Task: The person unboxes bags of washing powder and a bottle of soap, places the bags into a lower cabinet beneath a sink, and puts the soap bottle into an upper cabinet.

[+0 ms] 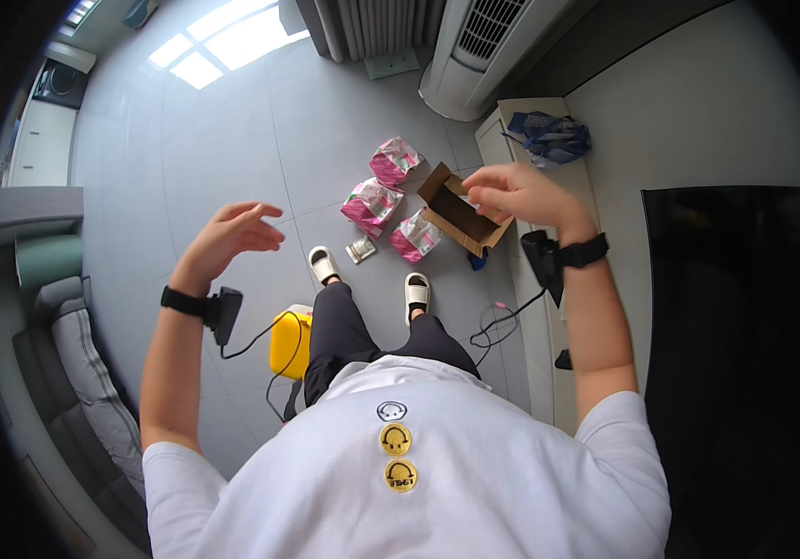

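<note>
Box: a small brown cardboard box [457,216], flaps open, is held up at chest height above the grey floor [232,158], just beside a white shelf [512,140].
Right hand: the right hand [516,194] grips the box's upper edge, fingers curled over the rim.
Left hand: the left hand [232,235] is open and empty, fingers loosely bent, well apart from the box.
Below: three pink-and-white packets [372,205] lie on the floor near the white sandals [323,265]; a yellow container [290,343] stands by the left leg.
Risk: held by one edge only, the box could tip and drop onto the packets.
</note>
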A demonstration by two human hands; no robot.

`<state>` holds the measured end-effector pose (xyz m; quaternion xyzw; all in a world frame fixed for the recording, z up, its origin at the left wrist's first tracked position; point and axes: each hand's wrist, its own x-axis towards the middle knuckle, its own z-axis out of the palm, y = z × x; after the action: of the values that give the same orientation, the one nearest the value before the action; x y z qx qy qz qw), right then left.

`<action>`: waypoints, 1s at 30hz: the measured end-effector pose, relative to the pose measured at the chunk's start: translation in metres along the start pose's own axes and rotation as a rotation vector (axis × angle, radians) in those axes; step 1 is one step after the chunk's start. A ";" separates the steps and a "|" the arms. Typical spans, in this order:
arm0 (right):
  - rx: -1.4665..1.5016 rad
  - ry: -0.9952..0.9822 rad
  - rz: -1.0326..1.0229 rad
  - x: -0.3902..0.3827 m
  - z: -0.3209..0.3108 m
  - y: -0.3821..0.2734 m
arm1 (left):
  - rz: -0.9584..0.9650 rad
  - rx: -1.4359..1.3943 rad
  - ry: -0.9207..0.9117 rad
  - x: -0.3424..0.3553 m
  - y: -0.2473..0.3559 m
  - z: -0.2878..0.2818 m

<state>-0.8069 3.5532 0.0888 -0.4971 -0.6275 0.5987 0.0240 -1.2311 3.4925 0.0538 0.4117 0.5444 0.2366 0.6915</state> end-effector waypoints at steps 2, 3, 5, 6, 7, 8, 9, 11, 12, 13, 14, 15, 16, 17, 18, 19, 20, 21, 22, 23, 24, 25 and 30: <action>0.137 -0.006 0.010 0.038 0.014 0.012 | -0.033 -0.005 0.007 0.013 -0.008 -0.044; 0.233 -0.019 0.012 0.058 0.017 0.026 | -0.063 -0.015 0.012 0.027 -0.015 -0.064; 0.351 0.062 0.034 0.108 0.022 0.032 | -0.118 0.003 0.063 0.071 -0.024 -0.112; 0.411 0.134 0.039 0.135 0.025 0.040 | -0.150 -0.026 0.063 0.099 -0.036 -0.134; 0.470 0.184 0.027 0.164 0.028 0.045 | -0.183 -0.053 0.064 0.128 -0.049 -0.158; 0.554 0.206 0.074 0.185 0.035 0.059 | -0.229 -0.035 0.071 0.152 -0.061 -0.166; 0.638 0.231 0.120 0.207 0.042 0.074 | -0.273 -0.015 0.076 0.180 -0.071 -0.176; 0.700 0.264 0.189 0.266 0.053 0.098 | -0.323 -0.057 0.048 0.250 -0.095 -0.209; 0.714 0.267 0.208 0.294 0.059 0.113 | -0.334 -0.031 0.031 0.286 -0.109 -0.222; 0.721 0.289 0.246 0.320 0.068 0.139 | -0.343 -0.008 0.011 0.323 -0.129 -0.230; 0.722 0.295 0.304 0.346 0.076 0.162 | -0.360 -0.006 0.026 0.356 -0.153 -0.234; 0.725 0.298 0.360 0.371 0.084 0.187 | -0.376 -0.034 0.038 0.387 -0.179 -0.237; 0.733 0.310 0.412 0.398 0.090 0.212 | -0.383 -0.053 0.038 0.420 -0.205 -0.238; 0.733 0.316 0.439 0.424 0.096 0.242 | -0.386 -0.072 0.036 0.454 -0.232 -0.237; 0.754 0.318 0.460 0.450 0.105 0.277 | -0.424 -0.101 0.022 0.486 -0.260 -0.233; 0.777 0.320 0.483 0.474 0.116 0.310 | -0.453 -0.116 0.006 0.513 -0.288 -0.227; 0.785 0.333 0.513 0.498 0.131 0.343 | -0.480 -0.085 0.009 0.539 -0.316 -0.223; 0.800 0.336 0.525 0.524 0.138 0.382 | -0.505 -0.053 0.011 0.567 -0.345 -0.218; 0.739 0.342 0.513 0.552 0.142 0.419 | -0.518 -0.043 0.002 0.598 -0.372 -0.212; 0.677 0.349 0.500 0.575 0.148 0.456 | -0.504 0.001 -0.020 0.630 -0.400 -0.205; 0.730 0.432 0.518 0.595 0.158 0.490 | -0.488 0.045 -0.042 0.658 -0.427 -0.199; 0.740 0.440 0.526 0.613 0.171 0.525 | -0.494 0.052 -0.053 0.685 -0.459 -0.194; 0.846 0.315 0.497 0.691 0.240 0.661 | -0.485 0.041 -0.124 0.797 -0.594 -0.177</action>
<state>-0.9125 3.6900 -0.8818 -0.6621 -0.1821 0.7058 0.1742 -1.2352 3.8392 -0.8945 0.2965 0.5886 0.0271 0.7516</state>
